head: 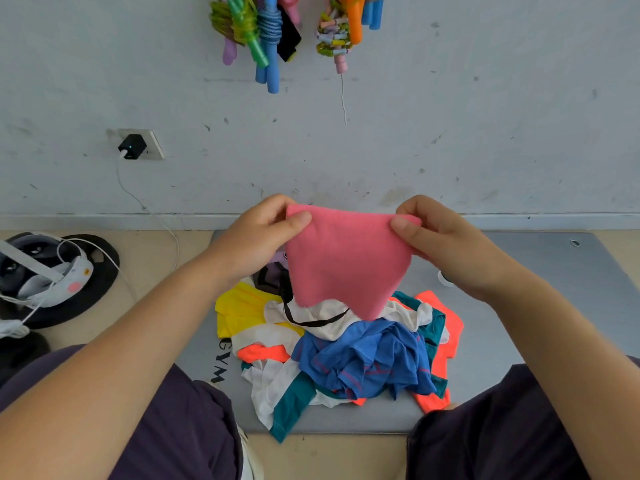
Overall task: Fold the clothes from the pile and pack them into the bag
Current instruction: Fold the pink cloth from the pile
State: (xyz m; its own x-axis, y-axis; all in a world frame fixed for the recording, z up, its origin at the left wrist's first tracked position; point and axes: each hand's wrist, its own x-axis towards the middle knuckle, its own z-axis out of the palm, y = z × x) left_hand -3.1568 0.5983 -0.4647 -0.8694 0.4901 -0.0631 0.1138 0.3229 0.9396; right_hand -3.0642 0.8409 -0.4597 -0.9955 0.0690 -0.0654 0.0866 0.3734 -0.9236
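Both hands (349,237) hold pink cloth (343,261) above clothes pile (346,351).

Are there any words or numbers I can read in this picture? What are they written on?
"GYM" in black letters, on the grey mat under the clothes pile, near its left edge.
No other words or numbers can be read; the pink cloth held in both hands shows none.
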